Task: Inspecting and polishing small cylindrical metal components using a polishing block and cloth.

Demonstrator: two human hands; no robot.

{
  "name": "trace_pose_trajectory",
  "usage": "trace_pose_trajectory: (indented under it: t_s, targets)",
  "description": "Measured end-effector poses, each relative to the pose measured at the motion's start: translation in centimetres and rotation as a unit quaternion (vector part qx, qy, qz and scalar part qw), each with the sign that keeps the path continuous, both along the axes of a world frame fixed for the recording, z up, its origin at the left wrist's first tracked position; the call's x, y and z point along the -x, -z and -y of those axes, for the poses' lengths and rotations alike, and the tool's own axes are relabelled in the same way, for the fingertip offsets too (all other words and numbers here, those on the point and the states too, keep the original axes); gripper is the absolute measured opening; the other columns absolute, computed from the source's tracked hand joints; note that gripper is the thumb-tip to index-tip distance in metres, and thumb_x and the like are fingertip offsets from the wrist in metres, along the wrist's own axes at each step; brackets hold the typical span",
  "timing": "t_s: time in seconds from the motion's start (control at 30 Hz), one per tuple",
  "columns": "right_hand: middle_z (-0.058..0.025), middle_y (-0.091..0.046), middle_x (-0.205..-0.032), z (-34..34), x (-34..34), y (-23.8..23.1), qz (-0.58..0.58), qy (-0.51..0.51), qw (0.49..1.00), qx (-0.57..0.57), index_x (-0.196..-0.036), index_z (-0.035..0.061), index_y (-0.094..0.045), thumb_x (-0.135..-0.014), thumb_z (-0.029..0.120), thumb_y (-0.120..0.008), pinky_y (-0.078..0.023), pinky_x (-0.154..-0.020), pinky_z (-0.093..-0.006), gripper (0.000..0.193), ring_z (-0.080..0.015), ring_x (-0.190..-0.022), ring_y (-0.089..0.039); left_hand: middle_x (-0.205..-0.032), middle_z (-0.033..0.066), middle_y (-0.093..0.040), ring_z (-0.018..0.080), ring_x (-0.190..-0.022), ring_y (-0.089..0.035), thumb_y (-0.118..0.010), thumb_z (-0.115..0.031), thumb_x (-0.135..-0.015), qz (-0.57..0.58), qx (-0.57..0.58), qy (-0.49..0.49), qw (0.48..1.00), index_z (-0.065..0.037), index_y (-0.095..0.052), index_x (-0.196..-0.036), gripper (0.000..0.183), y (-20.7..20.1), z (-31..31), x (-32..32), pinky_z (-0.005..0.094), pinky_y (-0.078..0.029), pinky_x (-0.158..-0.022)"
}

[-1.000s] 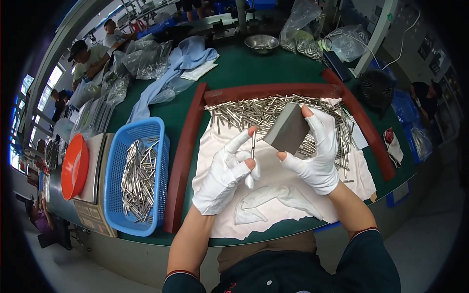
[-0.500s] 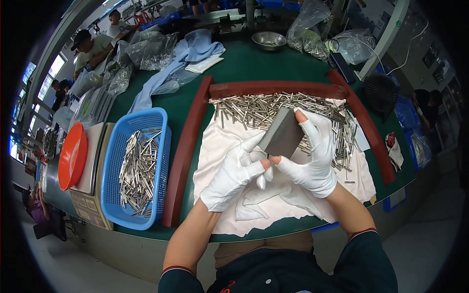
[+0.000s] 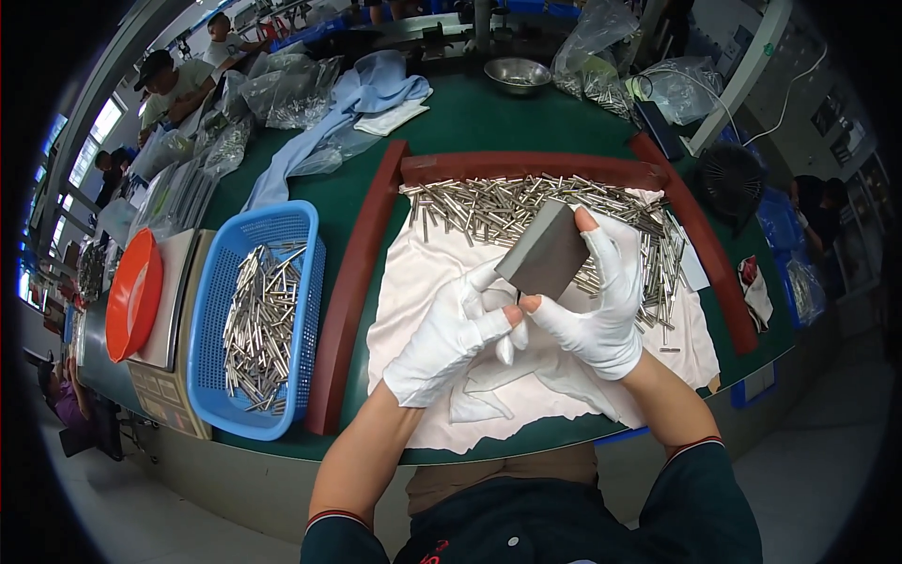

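Observation:
Both my hands wear white gloves with some bare fingertips. A flat grey rectangular block [image 3: 548, 254] is held up, tilted, above the pale cloth [image 3: 413, 310]. My right hand [image 3: 606, 310] spans its right side, with one fingertip at the upper corner and the thumb near the lower edge. My left hand [image 3: 456, 329] closes at the block's lower left corner, its thumb almost meeting the right thumb. Something small and dark shows between the thumbs, too small to name. Beyond the block lies a heap of short metal pins [image 3: 479, 209], spread along the cloth's far and right sides.
A red-brown frame [image 3: 526, 167] borders the cloth on three sides. To the left stand a blue basket [image 3: 313, 310] of metal pins, a scale [image 3: 169, 395] and an orange-red bowl [image 3: 133, 296]. Further back are a metal bowl [image 3: 518, 75] and a blue cloth [image 3: 352, 108]. People sit beyond, at left.
The grip on the block stays the same, with only a slight shift of the block and fingers. The whole view has moved a little.

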State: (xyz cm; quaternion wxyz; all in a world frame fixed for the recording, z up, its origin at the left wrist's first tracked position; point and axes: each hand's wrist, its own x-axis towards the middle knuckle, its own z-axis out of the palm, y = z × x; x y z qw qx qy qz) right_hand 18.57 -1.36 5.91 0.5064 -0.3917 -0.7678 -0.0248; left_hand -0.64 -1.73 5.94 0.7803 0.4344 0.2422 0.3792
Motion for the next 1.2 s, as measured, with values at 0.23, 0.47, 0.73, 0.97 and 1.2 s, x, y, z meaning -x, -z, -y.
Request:
trace_pose_trajectory:
  t_s: [0.23,0.47,0.73,0.97,1.2]
  targets:
    - [-0.0138,-0.05,-0.119,0.3,-0.1,-0.2,0.014,0.003,0.999,-0.031,-0.135,0.0032,-0.041,-0.058,0.026,-0.084,-0.041,-0.085,-0.0385,0.09,-0.0283,-0.101,-0.049,-0.088,0.0084,-0.062,0.0124,-0.068,-0.06,-0.066,-0.014,-0.085,0.033,-0.006,-0.03,0.999,0.002,-0.036,-0.138,0.063,-0.4,0.1,0.4,0.0226,-0.048,-0.055]
    - [-0.0144,-0.05,-0.119,0.4,0.0,0.1,0.022,0.008,0.997,-0.073,-0.135,0.0032,-0.041,-0.06,0.029,-0.084,-0.04,-0.084,-0.0391,0.091,-0.0282,-0.102,-0.049,-0.073,0.0082,-0.062,0.0113,-0.059,-0.057,-0.067,-0.016,-0.085,0.024,0.028,-0.036,0.999,0.001,-0.037,-0.138,0.062,-0.5,0.4,0.1,0.0221,-0.047,-0.053]
    - [-0.0161,-0.05,-0.12,0.4,-0.1,-0.2,0.027,0.029,0.988,-0.15,-0.135,0.0026,-0.041,-0.062,0.034,-0.083,-0.043,-0.075,-0.0398,0.09,-0.0288,-0.094,-0.053,-0.074,0.0077,-0.062,0.0113,-0.059,-0.057,-0.069,-0.017,-0.084,0.107,0.032,0.005,0.994,0.002,-0.036,-0.138,0.067,-1.0,0.4,0.0,0.022,-0.047,-0.052]
    - [-0.0163,-0.05,-0.12,0.3,0.2,0.8,-0.014,0.023,0.991,-0.128,-0.13,0.0015,-0.044,-0.06,0.037,-0.082,-0.043,-0.079,-0.0396,0.087,-0.0293,-0.096,-0.051,-0.069,0.0078,-0.059,0.0123,-0.048,-0.053,-0.08,-0.028,-0.073,0.059,0.02,-0.078,0.995,0.009,-0.028,-0.138,0.091,-0.2,0.7,0.0,0.0215,-0.042,-0.045]
    - [-0.0146,-0.051,-0.119,0.1,-0.8,1.1,-0.033,0.024,0.99,-0.134,-0.126,0.0031,-0.049,-0.062,0.041,-0.077,-0.043,-0.077,-0.0414,0.08,-0.0307,-0.094,-0.052,-0.072,0.0063,-0.06,0.0105,-0.051,-0.05,-0.077,-0.018,-0.077,0.052,0.041,-0.084,0.994,0.0,-0.024,-0.143,0.086,-0.4,0.9,-1.0,0.0195,-0.041,-0.048]
